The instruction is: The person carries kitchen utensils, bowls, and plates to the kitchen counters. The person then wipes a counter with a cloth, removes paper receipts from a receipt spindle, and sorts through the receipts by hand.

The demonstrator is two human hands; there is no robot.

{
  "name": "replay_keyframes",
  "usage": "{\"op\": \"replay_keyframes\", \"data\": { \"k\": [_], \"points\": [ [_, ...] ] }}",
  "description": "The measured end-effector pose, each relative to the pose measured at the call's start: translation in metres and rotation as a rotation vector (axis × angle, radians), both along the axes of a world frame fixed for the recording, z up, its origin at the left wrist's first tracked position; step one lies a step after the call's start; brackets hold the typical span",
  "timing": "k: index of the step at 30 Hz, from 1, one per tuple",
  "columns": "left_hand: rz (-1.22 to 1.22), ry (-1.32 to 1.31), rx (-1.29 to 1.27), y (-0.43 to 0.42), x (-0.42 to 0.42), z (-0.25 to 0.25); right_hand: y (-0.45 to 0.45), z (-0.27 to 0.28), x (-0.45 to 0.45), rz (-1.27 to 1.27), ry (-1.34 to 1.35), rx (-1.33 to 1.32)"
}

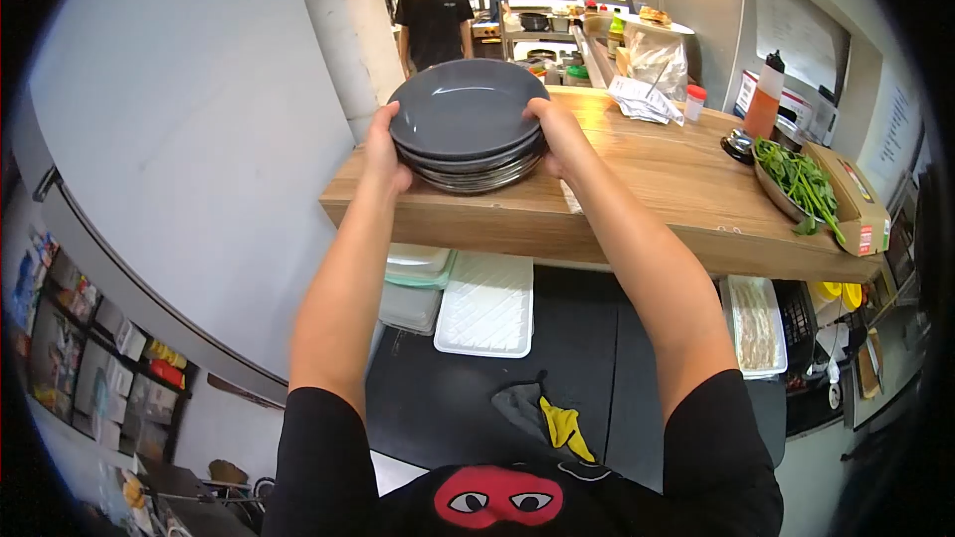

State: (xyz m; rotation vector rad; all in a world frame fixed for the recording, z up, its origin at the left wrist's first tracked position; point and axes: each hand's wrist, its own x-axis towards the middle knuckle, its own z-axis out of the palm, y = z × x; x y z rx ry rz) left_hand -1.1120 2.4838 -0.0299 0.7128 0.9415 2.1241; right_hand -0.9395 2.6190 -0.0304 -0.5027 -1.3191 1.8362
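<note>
A stack of several dark grey plates (468, 111) is at the left end of the wooden counter (637, 164). My left hand (382, 151) grips the stack's left side, thumb on the top plate's rim. On the opposite side my right hand (559, 139) holds the rim, its thumb over the edge. Most of the fingers of both hands are hidden behind or under the plates. Whether the lowest plate touches the counter I cannot tell.
On the counter stand papers (645, 99), a red-capped jar (695, 101), a sauce bottle (764, 99) and a bowl of green leaves (796, 179). White trays (487, 308) lie below it. Beyond the counter stands a person (435, 25) in black. A cloth (567, 430) lies near me.
</note>
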Motion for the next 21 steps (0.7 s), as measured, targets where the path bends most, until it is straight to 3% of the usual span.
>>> {"op": "replay_keyframes", "data": {
  "k": [6, 10, 14, 17, 18, 21],
  "points": [
    [0.060, 0.036, 0.023, 0.022, -0.023, -0.009, 0.015, -0.006, -0.020, 0.032, 0.094, -0.017],
    [0.081, 0.028, 0.005, 0.034, -0.035, -0.008, 0.022, -0.004, -0.031, -0.027, 0.012, 0.018],
    [0.154, 0.036, -0.067, 0.055, -0.063, -0.022, 0.046, -0.012, -0.047, 0.112, 0.037, -0.022],
    [0.130, 0.035, -0.019, 0.034, -0.022, -0.005, 0.022, -0.003, -0.039, -0.046, 0.022, 0.002],
    [0.153, 0.056, -0.009, 0.033, -0.017, 0.001, 0.057, -0.022, -0.053, -0.040, -0.032, 0.140],
    [0.094, 0.071, 0.003, 0.041, -0.032, -0.007, 0.064, -0.026, -0.056, 0.017, -0.024, 0.135]
  ]
}}
